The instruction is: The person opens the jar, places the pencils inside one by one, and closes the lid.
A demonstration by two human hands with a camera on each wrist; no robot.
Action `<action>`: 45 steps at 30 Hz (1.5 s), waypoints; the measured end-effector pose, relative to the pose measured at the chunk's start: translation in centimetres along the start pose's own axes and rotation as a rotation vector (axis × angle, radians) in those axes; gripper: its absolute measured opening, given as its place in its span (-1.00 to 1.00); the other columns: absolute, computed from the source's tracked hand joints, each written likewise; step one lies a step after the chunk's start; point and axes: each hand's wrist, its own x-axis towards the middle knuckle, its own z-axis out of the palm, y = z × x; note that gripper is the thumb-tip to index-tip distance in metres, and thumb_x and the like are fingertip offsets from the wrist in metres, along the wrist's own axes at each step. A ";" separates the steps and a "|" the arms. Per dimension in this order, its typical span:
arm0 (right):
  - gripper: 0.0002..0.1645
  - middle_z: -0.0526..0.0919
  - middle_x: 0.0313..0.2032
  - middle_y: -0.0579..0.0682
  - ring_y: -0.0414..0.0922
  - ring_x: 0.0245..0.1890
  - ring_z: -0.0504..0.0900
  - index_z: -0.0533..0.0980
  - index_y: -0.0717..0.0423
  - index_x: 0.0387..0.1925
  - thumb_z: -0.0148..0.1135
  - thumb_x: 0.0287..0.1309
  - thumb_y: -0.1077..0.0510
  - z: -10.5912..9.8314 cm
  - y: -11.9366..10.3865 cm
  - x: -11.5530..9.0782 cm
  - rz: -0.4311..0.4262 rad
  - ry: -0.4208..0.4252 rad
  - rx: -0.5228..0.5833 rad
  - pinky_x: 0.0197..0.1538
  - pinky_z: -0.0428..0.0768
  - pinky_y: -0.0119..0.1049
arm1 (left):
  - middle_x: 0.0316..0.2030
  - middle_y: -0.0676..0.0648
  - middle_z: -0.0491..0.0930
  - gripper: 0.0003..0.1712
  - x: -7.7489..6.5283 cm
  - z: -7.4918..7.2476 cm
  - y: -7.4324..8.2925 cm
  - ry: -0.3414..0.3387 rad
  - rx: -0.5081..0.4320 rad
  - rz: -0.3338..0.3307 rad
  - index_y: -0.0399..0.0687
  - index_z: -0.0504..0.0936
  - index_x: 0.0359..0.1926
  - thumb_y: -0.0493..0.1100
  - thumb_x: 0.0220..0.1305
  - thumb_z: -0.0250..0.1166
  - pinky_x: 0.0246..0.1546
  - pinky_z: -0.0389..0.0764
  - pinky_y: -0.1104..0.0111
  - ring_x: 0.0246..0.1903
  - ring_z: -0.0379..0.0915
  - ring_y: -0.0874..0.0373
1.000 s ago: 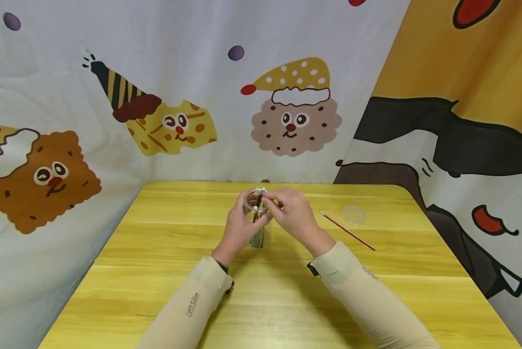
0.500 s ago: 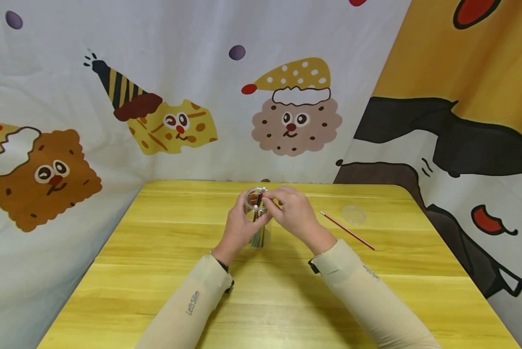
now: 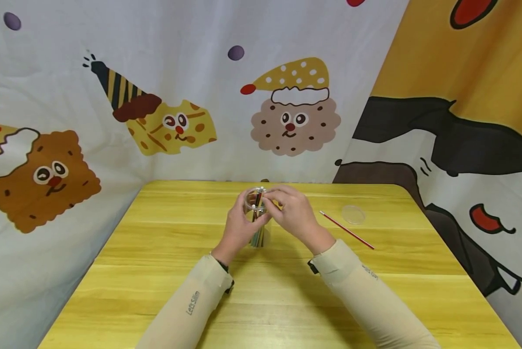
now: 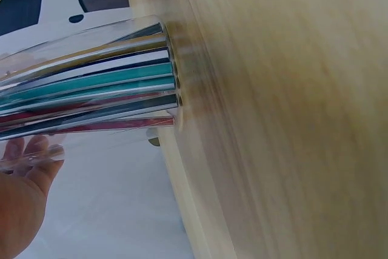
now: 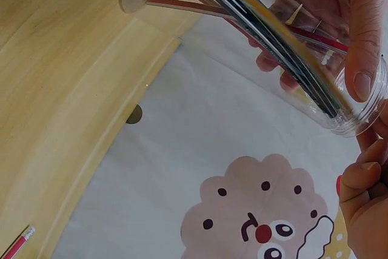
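My left hand point(image 3: 240, 223) grips a clear plastic jar point(image 5: 239, 68) near its open mouth, the thumb across the near side. Several pencils point(image 4: 109, 83) stand inside the jar, red, green, dark and gold ones among them, leaning together. The jar's base is down by the wooden tabletop; whether it touches is hard to tell. At the rim, thumb and forefinger of my right hand point(image 3: 293, 208) pinch the top of a pencil, mostly covered by the fingers. In the right wrist view the right hand point(image 5: 367, 207) is beside the jar's mouth, its fingers curled.
A red pencil point(image 3: 347, 230) with a white end lies on the table point(image 3: 261, 310) right of the hands. Beyond it is a clear round lid point(image 3: 353, 214). A cartoon-printed cloth point(image 3: 187, 167) hangs behind the table's far edge.
The pencil tops at the jar's mouth have shifted slightly left. Both hands and the jar stay almost in place; the loose pencil and the lid have not moved on the table.
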 end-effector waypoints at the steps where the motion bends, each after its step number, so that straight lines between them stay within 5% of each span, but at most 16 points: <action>1: -0.91 0.82 -0.16 0.11 -0.02 -0.24 0.82 0.80 0.22 -0.23 0.52 0.26 0.26 0.0 0.0 0.0 -0.007 0.010 -0.001 -0.24 0.83 -0.27 | 0.29 -0.04 0.59 -0.11 0.0 0.0 0.0 0.001 0.000 -0.002 0.11 0.27 0.57 0.05 0.37 0.52 0.39 0.60 -0.12 0.16 0.58 -0.01; 9: -0.90 0.78 -0.10 0.12 -0.07 -0.37 0.73 0.80 0.23 -0.21 0.52 0.28 0.26 -1.0 0.6 -1.1 0.054 0.053 0.064 -0.40 0.75 -0.24 | 0.30 -0.06 0.58 -0.08 0.0 0.1 0.0 0.005 -0.007 -0.022 0.14 0.26 0.58 0.12 0.36 0.52 0.40 0.58 -0.15 0.16 0.57 -0.01; 14: -0.89 0.80 -0.05 0.10 -0.17 -0.42 0.60 0.81 0.18 -0.17 0.47 0.36 0.21 -3.1 3.1 -3.0 0.234 0.024 0.096 -0.40 0.64 -0.29 | 0.32 -0.07 0.57 -0.05 0.0 0.1 0.0 0.006 -0.021 -0.034 0.15 0.24 0.59 0.16 0.35 0.52 0.40 0.57 -0.17 0.19 0.57 -0.02; 20: -0.83 0.79 -0.17 0.10 -0.20 -0.49 0.48 0.80 0.13 -0.12 0.38 0.46 0.13 -6.4 8.8 -6.5 0.505 -0.042 0.056 -0.42 0.47 -0.40 | 0.29 -0.04 0.56 -0.03 -0.1 0.1 0.1 -0.001 -0.016 -0.062 0.18 0.24 0.60 0.20 0.34 0.52 0.37 0.59 -0.14 0.16 0.55 0.00; 26: -0.70 0.80 -0.11 0.23 0.05 -0.29 0.71 0.77 0.21 0.02 0.28 0.54 0.09 -8.8 14.1 -9.8 0.715 -0.344 -0.023 -0.28 0.68 -0.16 | 0.28 -0.04 0.56 -0.07 -0.1 0.1 0.2 0.001 -0.014 -0.064 0.22 0.26 0.58 0.18 0.34 0.53 0.37 0.59 -0.15 0.14 0.54 0.00; 31: -0.62 0.80 0.04 0.23 0.11 -0.03 0.77 0.72 0.24 0.14 0.28 0.54 0.05 -9.0 16.5 -11.9 0.818 -0.582 0.025 -0.01 0.78 0.03 | 0.30 -0.05 0.56 -0.06 0.0 0.2 0.2 -0.003 -0.018 -0.062 0.19 0.25 0.58 0.16 0.33 0.53 0.39 0.58 -0.14 0.18 0.55 -0.01; 45: -0.53 0.81 0.04 0.21 0.16 0.06 0.77 0.69 0.22 0.16 0.46 0.38 0.00 -6.7 17.7 -12.0 0.771 -0.728 -0.020 0.13 0.73 0.12 | 0.30 -0.03 0.57 -0.06 0.1 0.3 0.1 0.006 -0.006 -0.064 0.18 0.26 0.57 0.18 0.33 0.53 0.34 0.62 -0.11 0.16 0.56 0.01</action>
